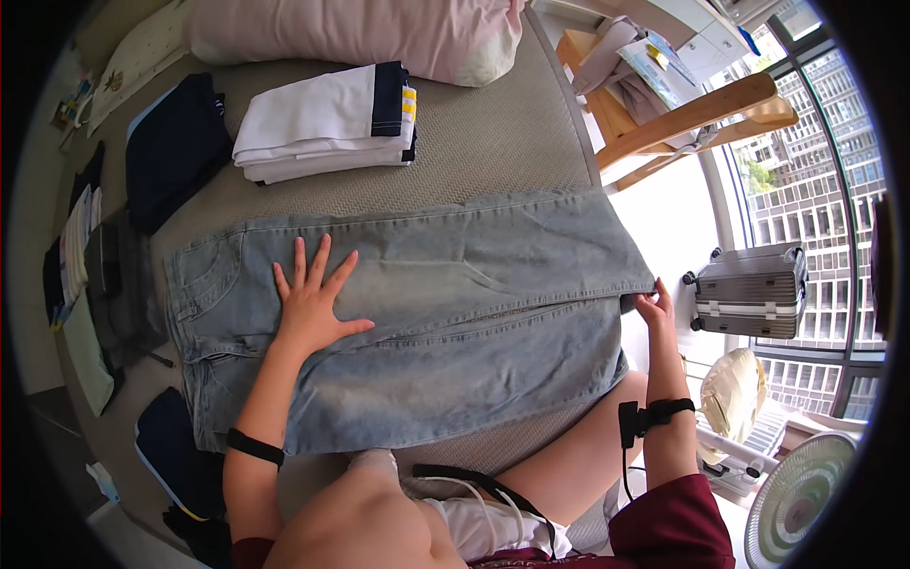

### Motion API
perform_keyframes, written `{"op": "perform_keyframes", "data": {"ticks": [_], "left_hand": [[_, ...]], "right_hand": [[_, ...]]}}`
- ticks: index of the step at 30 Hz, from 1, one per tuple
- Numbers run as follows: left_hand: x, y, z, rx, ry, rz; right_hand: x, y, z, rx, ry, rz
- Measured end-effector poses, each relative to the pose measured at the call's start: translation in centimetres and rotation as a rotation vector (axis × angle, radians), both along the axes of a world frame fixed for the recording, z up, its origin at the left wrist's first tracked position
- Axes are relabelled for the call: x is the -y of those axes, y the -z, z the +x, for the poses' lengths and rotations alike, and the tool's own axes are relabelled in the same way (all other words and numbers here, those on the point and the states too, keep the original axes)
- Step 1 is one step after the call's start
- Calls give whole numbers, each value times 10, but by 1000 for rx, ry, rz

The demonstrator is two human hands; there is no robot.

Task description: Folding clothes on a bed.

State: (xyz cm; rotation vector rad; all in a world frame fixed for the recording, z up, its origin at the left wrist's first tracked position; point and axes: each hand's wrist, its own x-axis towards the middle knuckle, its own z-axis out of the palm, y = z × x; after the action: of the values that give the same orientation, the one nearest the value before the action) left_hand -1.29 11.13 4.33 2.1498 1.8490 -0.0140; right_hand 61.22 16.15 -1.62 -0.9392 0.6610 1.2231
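Note:
A pair of light blue jeans (417, 270) lies spread flat across the bed in front of me, waistband to the left and leg hems to the right. My left hand (316, 299) rests flat on the upper part of the far leg, fingers spread wide. At the right end, my right hand (654, 302) pinches the inner corner of that leg's hem between thumb and fingers. The near leg lies beside it, its hem close to my bent knee. A long seam gap runs between the two legs.
Folded white clothes (318, 128) and folded navy clothes (178, 152) lie beyond the jeans, below a pink pillow (360, 33). More garments line the left side. Right of the bed are a wooden chair (692, 119), a grey suitcase (749, 292) and a fan (798, 503).

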Motion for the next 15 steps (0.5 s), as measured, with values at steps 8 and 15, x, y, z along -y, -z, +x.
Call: {"op": "perform_keyframes", "data": {"ticks": [8, 15], "left_hand": [[4, 2, -4, -23, -12, -7], [0, 3, 3, 6, 17, 41]], "right_hand": [[-11, 14, 0, 179, -76, 349], [10, 73, 27, 124, 4, 99]]}}
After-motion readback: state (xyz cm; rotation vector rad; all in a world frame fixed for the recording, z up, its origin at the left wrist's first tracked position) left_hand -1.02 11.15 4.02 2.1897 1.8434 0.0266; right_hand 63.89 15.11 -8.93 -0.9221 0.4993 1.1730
